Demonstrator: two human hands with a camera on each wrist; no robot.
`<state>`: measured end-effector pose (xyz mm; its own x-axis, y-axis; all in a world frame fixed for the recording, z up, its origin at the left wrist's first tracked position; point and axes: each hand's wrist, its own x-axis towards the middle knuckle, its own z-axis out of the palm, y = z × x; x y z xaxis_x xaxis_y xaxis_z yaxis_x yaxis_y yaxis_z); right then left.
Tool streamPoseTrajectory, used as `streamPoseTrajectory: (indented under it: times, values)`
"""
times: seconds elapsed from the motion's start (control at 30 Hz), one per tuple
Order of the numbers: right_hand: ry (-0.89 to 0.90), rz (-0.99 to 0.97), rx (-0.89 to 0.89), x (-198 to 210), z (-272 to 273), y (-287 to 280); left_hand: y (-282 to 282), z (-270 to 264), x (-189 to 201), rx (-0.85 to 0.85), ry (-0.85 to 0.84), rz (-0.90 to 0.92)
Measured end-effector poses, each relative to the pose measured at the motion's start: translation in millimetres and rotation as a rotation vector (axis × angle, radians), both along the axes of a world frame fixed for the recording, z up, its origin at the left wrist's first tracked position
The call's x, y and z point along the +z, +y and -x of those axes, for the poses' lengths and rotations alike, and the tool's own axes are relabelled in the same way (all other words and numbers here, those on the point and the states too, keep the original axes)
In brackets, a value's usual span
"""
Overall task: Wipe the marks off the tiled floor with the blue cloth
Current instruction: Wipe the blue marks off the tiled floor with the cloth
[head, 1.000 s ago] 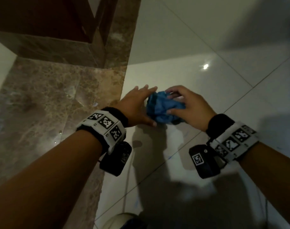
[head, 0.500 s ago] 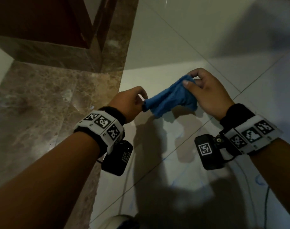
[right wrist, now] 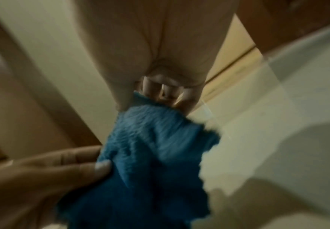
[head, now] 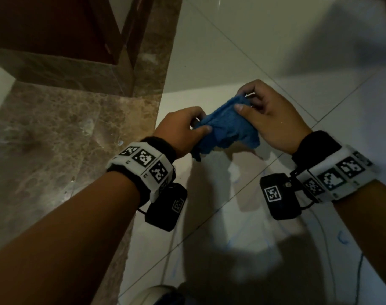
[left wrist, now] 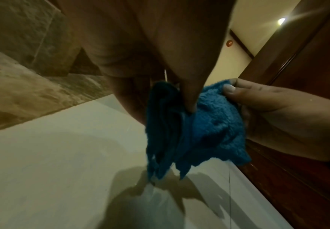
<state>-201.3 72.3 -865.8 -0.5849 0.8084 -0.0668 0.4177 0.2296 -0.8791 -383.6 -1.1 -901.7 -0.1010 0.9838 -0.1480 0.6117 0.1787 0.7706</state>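
Note:
The blue cloth (head: 227, 126) hangs bunched between both hands, lifted off the white tiled floor (head: 231, 51). My left hand (head: 200, 125) pinches its left end, thumb on top. My right hand (head: 242, 100) pinches the upper right corner between thumb and curled fingers. In the left wrist view the cloth (left wrist: 209, 127) droops in folds below my left thumb (left wrist: 189, 96), with the right hand (left wrist: 268, 108) holding its far side. The right wrist view is blurred; the cloth (right wrist: 156, 155) fills its middle. Faint blue marks (head: 341, 237) lie on the tile below my right forearm.
A brown marble strip (head: 55, 139) runs along the left beside the white tiles. Dark wooden framing (head: 55, 29) stands at the upper left. A thin black cable (head: 360, 271) crosses the floor at the lower right. A pale rounded object (head: 156, 293) shows at the bottom edge.
The cloth lay bunched on the floor under both hands; they lifted it and stretched it apart. Now the hands have come closer together and the cloth sags between them.

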Motion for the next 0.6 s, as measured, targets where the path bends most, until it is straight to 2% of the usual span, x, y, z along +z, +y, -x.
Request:
streamPoseTrajectory:
  times: [0.07,0.17,0.2,0.3,0.37,0.47,0.53,0.6]
  values:
    - [-0.015,0.029,0.08,2,-2,-5,0,2,1,0.023,-0.035,0.006]
    - [-0.02,0.27,0.136,6,-2,-12,-3,6,4,0.038,-0.201,0.044]
    - [-0.034,0.292,0.129,7,-2,-13,-5,7,4,0.03,-0.239,0.058]
    - [-0.142,0.018,0.11,1,-5,-9,-7,7,8,0.003,-0.314,0.071]
    - [-0.231,-0.083,0.185,-4,-5,-7,-7,7,9,-0.021,-0.349,0.077]
    - [-0.278,-0.004,0.273,-12,-3,-8,-5,7,11,-0.057,-0.473,0.066]
    - [-0.265,0.024,0.223,-18,-3,-8,-4,6,11,-0.042,-0.573,0.077]
    - [-0.286,0.015,0.161,-22,-4,-8,-2,6,10,0.003,-0.575,0.074]
